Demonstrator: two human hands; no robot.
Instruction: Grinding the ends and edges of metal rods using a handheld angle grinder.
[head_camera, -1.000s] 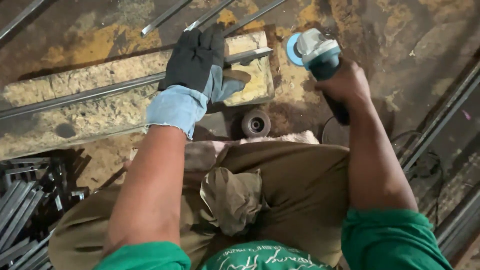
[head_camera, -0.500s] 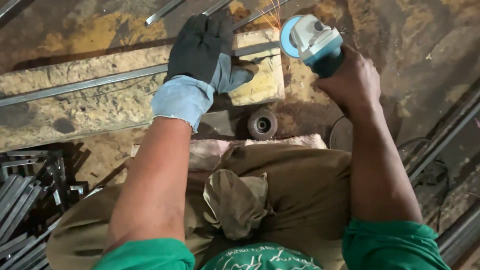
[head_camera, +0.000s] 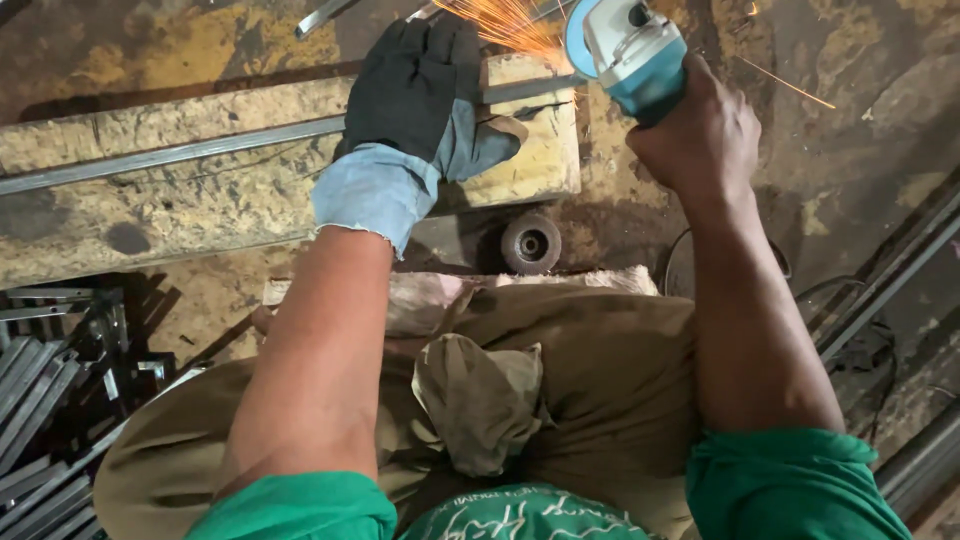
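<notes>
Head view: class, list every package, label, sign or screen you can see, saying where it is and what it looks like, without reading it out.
Shirt print: bottom centre, on the person's green shirt, pale handwritten-style lettering, partly cut off.
No packages, signs or screens show; no label can be made out on the teal and grey angle grinder.

Loose grinding disc (head_camera: 530, 243), cut metal pieces (head_camera: 45, 390)

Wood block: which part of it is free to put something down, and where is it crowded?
The wood block is bare left of the gloved left hand, below the metal bar. Crowded: the right end, where the grinder sparks, and the scrap pile.
</notes>
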